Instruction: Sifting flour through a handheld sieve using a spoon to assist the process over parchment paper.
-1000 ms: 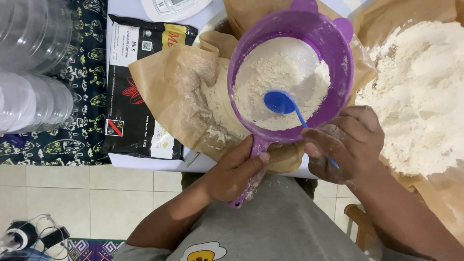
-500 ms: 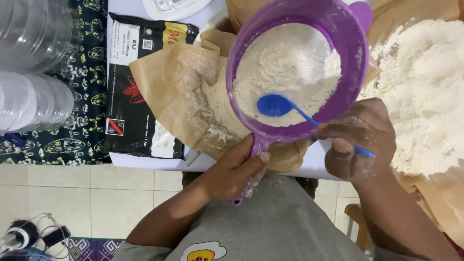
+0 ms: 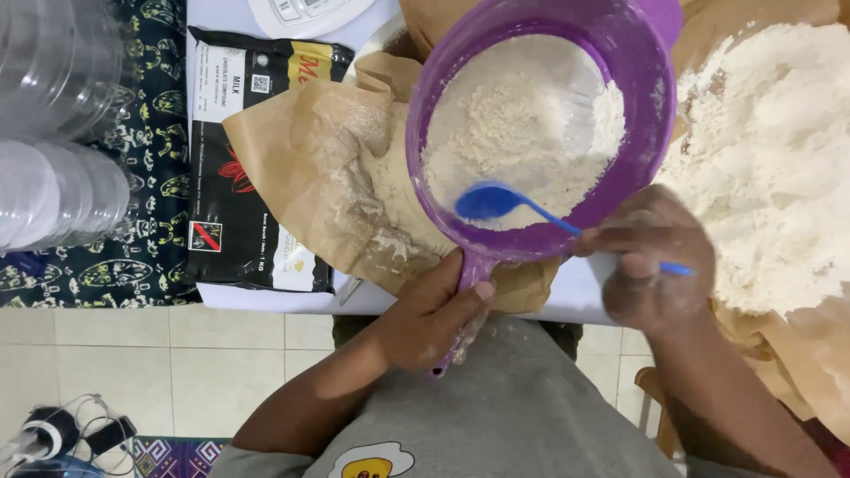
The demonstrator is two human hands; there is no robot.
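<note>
The left hand (image 3: 434, 314) is clamped around the handle of a purple sieve (image 3: 540, 133), holding it level above the brown paper (image 3: 301, 177), so whatever falls through would land there. The right hand (image 3: 655, 265) pinches a blue spoon (image 3: 496, 202), whose bowl rests on the lumpy flour (image 3: 513, 124) inside. A loose flour heap (image 3: 770, 159) lies to the right, a black packet (image 3: 235, 159) on the tabletop (image 3: 266, 298) to the left.

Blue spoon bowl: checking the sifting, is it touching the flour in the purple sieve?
Touching. The head view shows the blue spoon lying on the flour inside the purple sieve, no gap visible.
</note>
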